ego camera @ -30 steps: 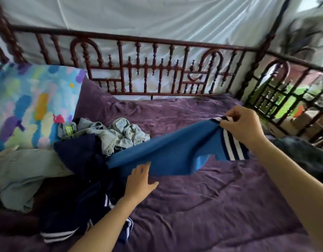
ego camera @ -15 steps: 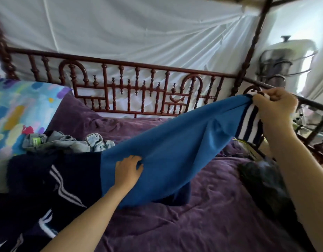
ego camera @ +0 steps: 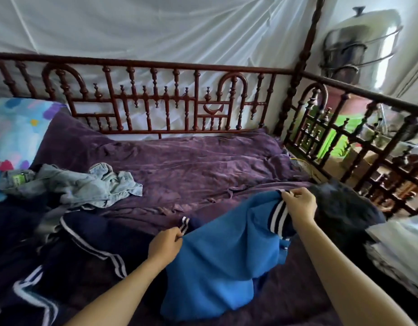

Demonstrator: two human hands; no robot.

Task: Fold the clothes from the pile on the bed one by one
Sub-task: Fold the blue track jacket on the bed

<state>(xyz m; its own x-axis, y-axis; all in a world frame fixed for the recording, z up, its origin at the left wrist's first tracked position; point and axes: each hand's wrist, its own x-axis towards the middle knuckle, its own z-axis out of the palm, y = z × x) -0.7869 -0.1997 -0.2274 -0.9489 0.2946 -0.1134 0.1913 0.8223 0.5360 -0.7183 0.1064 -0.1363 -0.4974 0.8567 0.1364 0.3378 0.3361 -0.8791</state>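
- Blue garment [ego camera: 217,262] with navy-and-white striped cuffs hangs low over the purple bedspread [ego camera: 203,161].
- Left hand [ego camera: 164,245] pinches its left edge; right hand [ego camera: 298,204] grips a striped cuff.
- Pile [ego camera: 69,234] lies left, beside the carved wooden railing [ego camera: 156,100].

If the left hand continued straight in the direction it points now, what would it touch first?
Probably the navy striped cuff just beyond the left hand, then the purple bedspread; depth is hard to judge.
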